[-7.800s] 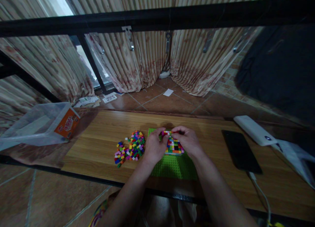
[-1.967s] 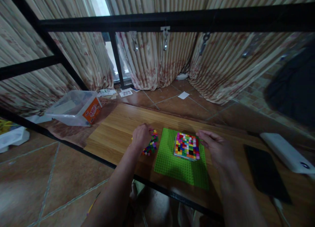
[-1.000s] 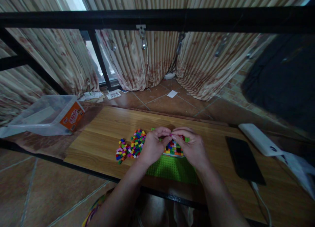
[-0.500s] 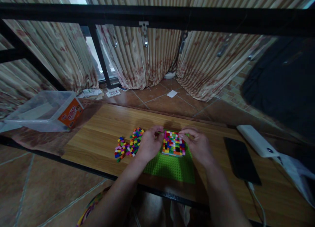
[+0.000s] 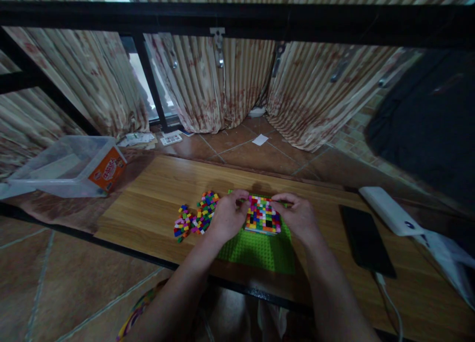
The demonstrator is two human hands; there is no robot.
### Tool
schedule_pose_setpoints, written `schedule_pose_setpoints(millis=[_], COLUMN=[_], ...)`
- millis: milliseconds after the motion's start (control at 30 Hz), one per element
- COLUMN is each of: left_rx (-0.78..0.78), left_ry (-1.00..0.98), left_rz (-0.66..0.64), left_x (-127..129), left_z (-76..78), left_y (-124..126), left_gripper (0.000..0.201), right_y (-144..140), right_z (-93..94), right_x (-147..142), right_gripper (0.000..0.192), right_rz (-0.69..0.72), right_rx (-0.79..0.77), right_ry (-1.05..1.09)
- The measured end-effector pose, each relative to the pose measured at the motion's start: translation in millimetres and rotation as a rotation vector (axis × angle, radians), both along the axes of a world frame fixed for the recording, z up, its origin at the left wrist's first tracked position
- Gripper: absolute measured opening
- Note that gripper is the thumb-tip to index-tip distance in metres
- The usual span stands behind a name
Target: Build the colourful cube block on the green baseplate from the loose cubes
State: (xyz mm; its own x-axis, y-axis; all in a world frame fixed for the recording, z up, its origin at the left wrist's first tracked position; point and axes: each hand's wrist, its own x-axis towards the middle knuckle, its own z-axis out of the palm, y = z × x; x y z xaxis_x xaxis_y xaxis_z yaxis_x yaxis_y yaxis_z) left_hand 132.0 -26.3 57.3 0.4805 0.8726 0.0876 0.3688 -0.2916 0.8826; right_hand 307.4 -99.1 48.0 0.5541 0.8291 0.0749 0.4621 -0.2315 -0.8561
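A square block of small multicoloured toy bricks [image 5: 262, 214] lies over the far part of a green studded baseplate [image 5: 261, 253]. At the block's far left corner, my left hand [image 5: 230, 216] has its thumb and fingers closed in a pinch on the edge. My right hand [image 5: 296, 214] pinches the far right corner the same way. The fingertips partly cover both corners. Whether the block is pressed onto the baseplate or slightly raised, I cannot tell. Loose toy bricks [image 5: 205, 211] lie in a pile just left of my left hand.
The wooden table [image 5: 148, 203] carries a black phone [image 5: 366, 240] with a white cable and a white power bank [image 5: 388, 211] at the right. A clear plastic bin [image 5: 70, 169] with an orange label stands at the far left. Curtains [image 5: 200, 84] hang behind a dark bar.
Both hands keep their hold at the block's far corners, with hardly any movement. The whole view has shifted very slightly.
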Motion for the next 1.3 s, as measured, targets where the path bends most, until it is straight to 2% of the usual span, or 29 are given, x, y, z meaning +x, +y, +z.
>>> schedule_pose_setpoints(millis=[200, 433, 1033, 1300], left_rx=[0.004, -0.007, 0.003, 0.017], left_ry=[-0.004, -0.020, -0.027, -0.034], left_rz=[-0.011, -0.012, -0.022, -0.035], left_x=[0, 0, -3, -3], left_z=[-1.5, -1.2, -0.1, -1.0], left_y=[0, 0, -1, -2], left_gripper=[0.016, 0.016, 0.016, 0.016], right_y=[4, 2, 8, 9], right_z=[-8.7, -5.2, 3.2, -1.3], right_x=[2, 7, -8, -9], right_gripper=[0.029, 0.027, 0.025, 0.022], right_rz=[-0.052, -0.092, -0.116, -0.146], right_rx=[0.037, 0.135, 0.046, 0.046], right_ry=[0.210, 0.290, 0.498, 0.464])
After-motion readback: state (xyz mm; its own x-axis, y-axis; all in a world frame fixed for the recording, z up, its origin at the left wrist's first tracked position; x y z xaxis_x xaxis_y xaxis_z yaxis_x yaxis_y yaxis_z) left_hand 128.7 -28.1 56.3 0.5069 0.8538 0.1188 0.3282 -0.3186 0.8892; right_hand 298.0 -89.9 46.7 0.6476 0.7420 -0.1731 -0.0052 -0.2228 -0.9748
